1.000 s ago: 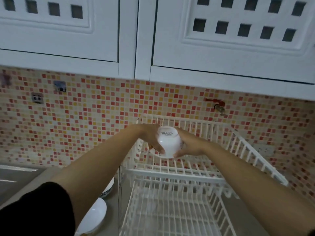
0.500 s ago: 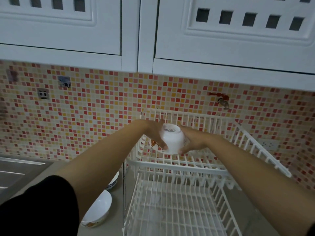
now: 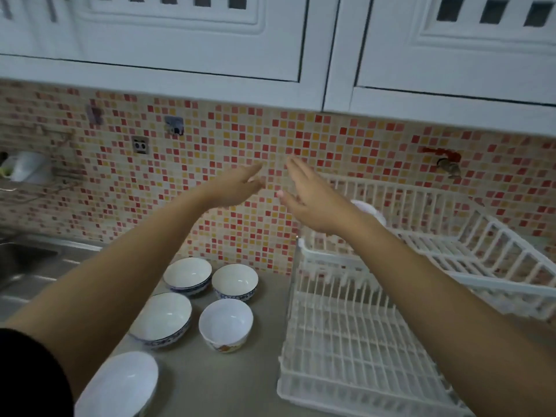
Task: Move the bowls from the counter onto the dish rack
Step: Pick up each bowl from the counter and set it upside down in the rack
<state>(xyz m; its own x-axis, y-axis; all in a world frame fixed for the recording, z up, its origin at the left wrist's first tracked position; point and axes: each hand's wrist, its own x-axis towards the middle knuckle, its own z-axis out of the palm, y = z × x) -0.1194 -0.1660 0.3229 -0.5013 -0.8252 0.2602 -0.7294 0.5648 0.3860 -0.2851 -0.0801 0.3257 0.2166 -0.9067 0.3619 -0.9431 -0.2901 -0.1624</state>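
Observation:
Both hands are raised in front of the tiled wall with fingers spread and nothing in them: my left hand (image 3: 237, 183) and my right hand (image 3: 310, 197). A white two-tier dish rack (image 3: 355, 335) stands on the right. One white bowl (image 3: 368, 209) sits upside down on its upper tier, mostly hidden behind my right wrist. Several white bowls stand upright on the grey counter to the left of the rack: two blue-patterned at the back (image 3: 187, 275) (image 3: 235, 281), one larger (image 3: 162, 319), one with an orange mark (image 3: 225, 324), and one near the bottom edge (image 3: 118, 385).
A steel sink (image 3: 21, 260) lies at the far left. White wall cabinets (image 3: 186, 43) hang overhead. A tap (image 3: 448, 168) juts from the wall above the rack. Bare grey counter (image 3: 219, 386) shows between the bowls and the rack.
Both hands have let go of the white bowl, which now rests upside down on the rack's upper tier. The hands have drawn back leftward, open. The view has swung left, showing the counter bowls.

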